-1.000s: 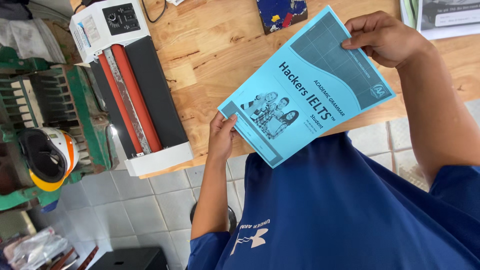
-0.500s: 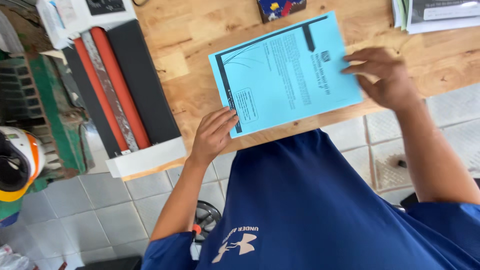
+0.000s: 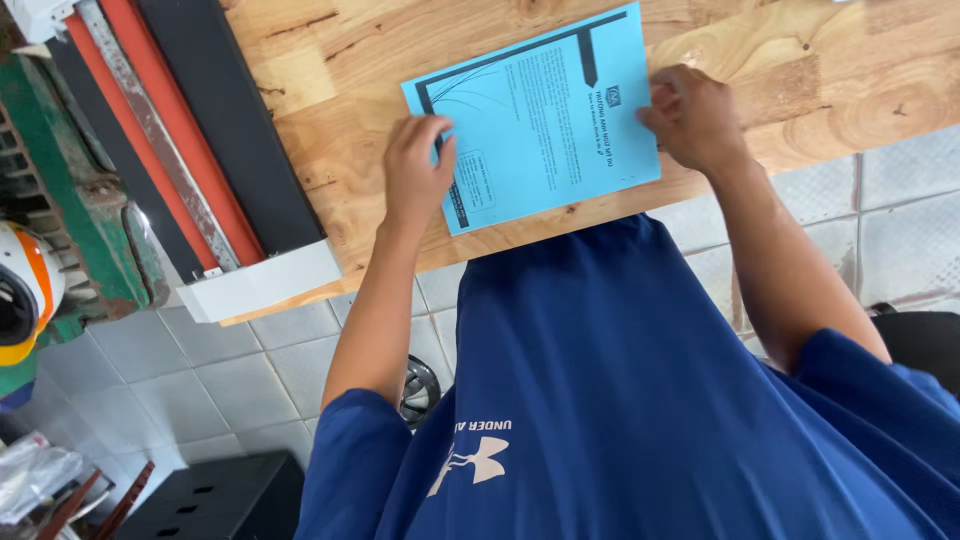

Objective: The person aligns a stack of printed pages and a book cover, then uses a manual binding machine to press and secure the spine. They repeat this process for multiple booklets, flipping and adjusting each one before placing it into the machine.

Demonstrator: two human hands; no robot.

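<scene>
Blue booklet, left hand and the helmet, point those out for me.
Blue booklet (image 3: 545, 110), head view, middle of its back cover.
Left hand (image 3: 418, 170), head view, back of the hand.
Helmet (image 3: 28, 290), head view, its white and orange shell.

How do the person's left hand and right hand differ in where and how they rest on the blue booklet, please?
The left hand lies flat, fingers spread, on the blue booklet near its left edge. The right hand is curled, knuckles bent, at the booklet's right edge. Both press it onto the wooden table.
</scene>
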